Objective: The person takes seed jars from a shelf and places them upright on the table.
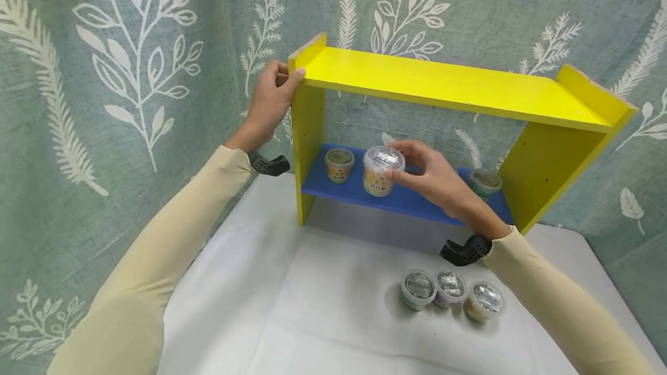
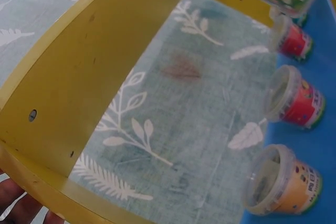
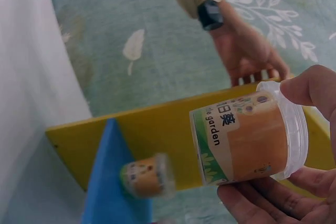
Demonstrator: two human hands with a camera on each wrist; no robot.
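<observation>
My left hand grips the upper left corner of a yellow shelf unit, thumb in front and fingers around the side panel. In my right hand is a small plastic tub with a clear lid and an orange label, pinched between thumb and fingers. That tub is tilted a little and held in front of the blue shelf board. Another orange-labelled tub stands at the board's left end. Red-labelled tubs stand along the board in the left wrist view, mostly hidden in the head view.
A green tub stands at the board's right end, partly behind my right hand. Three lidded tubs, among them an orange one, sit on the white tablecloth in front. A leaf-patterned green curtain hangs behind.
</observation>
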